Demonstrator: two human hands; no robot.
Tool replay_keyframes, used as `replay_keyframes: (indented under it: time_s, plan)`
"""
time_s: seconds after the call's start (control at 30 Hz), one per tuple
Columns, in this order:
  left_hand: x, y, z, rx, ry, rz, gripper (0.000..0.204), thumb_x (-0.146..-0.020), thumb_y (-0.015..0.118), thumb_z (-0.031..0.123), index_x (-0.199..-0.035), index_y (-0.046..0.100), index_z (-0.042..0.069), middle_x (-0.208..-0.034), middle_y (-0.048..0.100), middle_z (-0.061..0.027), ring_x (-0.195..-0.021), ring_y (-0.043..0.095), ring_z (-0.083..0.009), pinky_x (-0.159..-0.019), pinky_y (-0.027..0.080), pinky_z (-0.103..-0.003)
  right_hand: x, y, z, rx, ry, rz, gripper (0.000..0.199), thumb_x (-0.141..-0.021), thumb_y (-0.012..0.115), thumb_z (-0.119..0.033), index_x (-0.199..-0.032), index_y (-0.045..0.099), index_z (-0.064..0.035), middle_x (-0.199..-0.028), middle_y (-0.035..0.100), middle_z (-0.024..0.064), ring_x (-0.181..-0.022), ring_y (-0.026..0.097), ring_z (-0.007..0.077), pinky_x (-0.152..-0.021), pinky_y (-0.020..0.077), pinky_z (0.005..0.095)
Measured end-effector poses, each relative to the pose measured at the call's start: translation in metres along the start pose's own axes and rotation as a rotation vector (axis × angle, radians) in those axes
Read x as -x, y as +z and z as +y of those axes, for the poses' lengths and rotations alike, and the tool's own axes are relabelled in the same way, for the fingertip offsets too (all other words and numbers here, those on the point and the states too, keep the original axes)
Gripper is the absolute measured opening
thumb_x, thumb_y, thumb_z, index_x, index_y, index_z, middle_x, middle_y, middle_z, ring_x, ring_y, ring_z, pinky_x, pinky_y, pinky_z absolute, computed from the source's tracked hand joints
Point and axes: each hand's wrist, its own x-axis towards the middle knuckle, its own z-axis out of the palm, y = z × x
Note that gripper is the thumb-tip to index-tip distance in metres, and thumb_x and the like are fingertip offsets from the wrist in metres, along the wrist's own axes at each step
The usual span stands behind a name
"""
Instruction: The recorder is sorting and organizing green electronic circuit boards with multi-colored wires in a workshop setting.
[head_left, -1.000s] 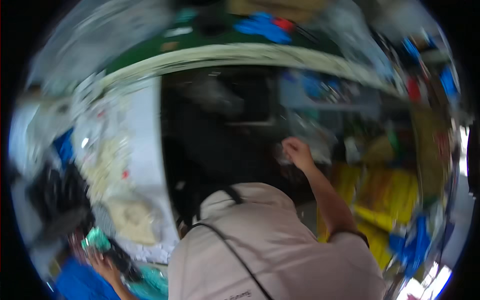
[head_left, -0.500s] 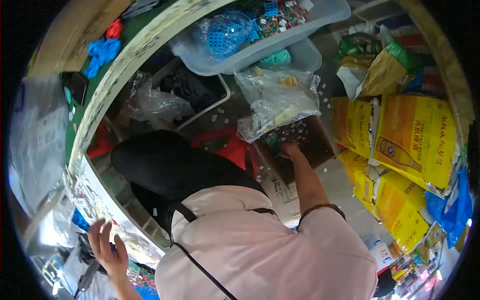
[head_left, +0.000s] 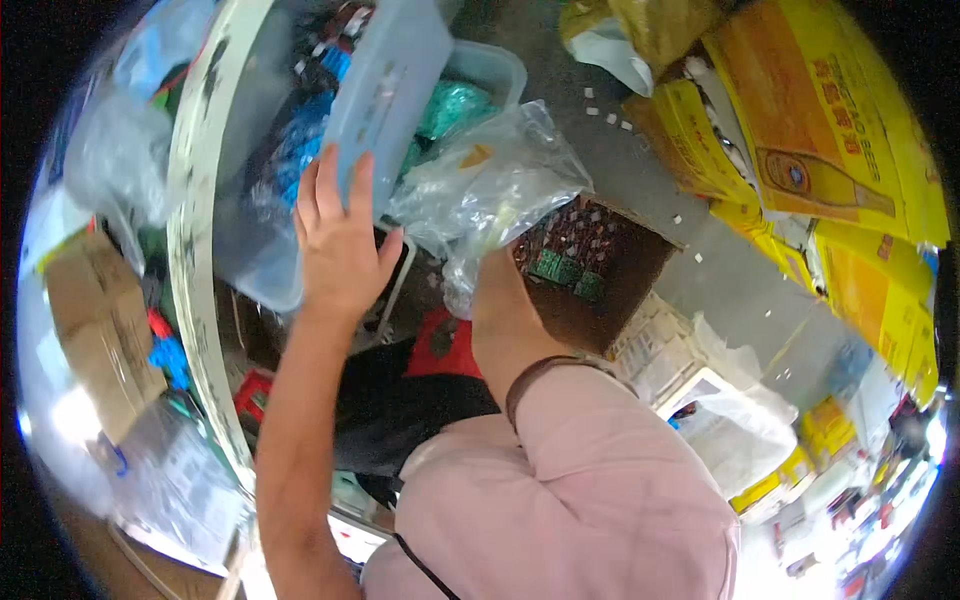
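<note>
My left hand (head_left: 340, 240) is raised with its fingers spread flat against the lower edge of a pale blue plastic lid (head_left: 390, 80) that leans on a clear storage bin (head_left: 260, 250). My right forearm (head_left: 505, 320) reaches up under a crumpled clear plastic bag (head_left: 490, 190). The bag hides the right hand itself. Right beside that wrist stands an open brown cardboard box (head_left: 640, 270) holding small green and red parts (head_left: 565, 250).
Yellow sacks (head_left: 830, 150) are stacked at the upper right on a grey floor (head_left: 640, 150). A pale curved shelf edge (head_left: 190, 250) runs down the left, with a cardboard box (head_left: 95, 320) beyond it. White bags and cartons (head_left: 720, 410) lie at the lower right.
My left hand has come up from low at the left shelf to the bin lid. The right arm stays by the brown box, now under the plastic bag. The view has swung.
</note>
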Motion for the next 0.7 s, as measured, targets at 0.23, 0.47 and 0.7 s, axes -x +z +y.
replay_keyframes:
  time_s: [0.23, 0.47, 0.7]
  plan:
    - [-0.005, 0.023, -0.001, -0.093, -0.018, -0.051, 0.080, -0.070, 0.070, 0.019, -0.142, 0.036, 0.014, -0.150, 0.015, -0.0228, -0.132, 0.020, -0.0470, -0.101, 0.026, -0.060, 0.002, 0.011, 0.006, -0.055, 0.079, 0.107, 0.015, -0.082, 0.062, -0.016, -0.078, 0.061, -0.0020, -0.067, 0.061, 0.0093, -0.051, 0.058, 0.0209, -0.040, 0.0431, 0.0340]
    - [-0.012, 0.023, 0.000, -0.092, -0.003, -0.111, 0.082, -0.067, 0.072, 0.021, -0.141, 0.038, 0.015, -0.150, 0.012, -0.0247, -0.133, 0.017, -0.0489, -0.100, 0.024, -0.061, -0.003, 0.010, 0.017, -0.091, 0.108, 0.183, 0.015, -0.081, 0.063, -0.016, -0.079, 0.061, -0.0019, -0.068, 0.062, 0.0095, -0.052, 0.058, 0.0213, -0.041, 0.0435, 0.0344]
    - [-0.013, 0.023, -0.002, -0.102, -0.002, -0.122, 0.076, -0.067, 0.072, 0.022, -0.137, 0.043, 0.016, -0.151, 0.011, -0.0253, -0.134, 0.015, -0.0487, -0.101, 0.024, -0.061, -0.004, 0.010, 0.023, -0.115, 0.127, 0.214, 0.015, -0.081, 0.063, -0.017, -0.080, 0.062, -0.0018, -0.068, 0.062, 0.0096, -0.052, 0.058, 0.0216, -0.041, 0.0438, 0.0348]
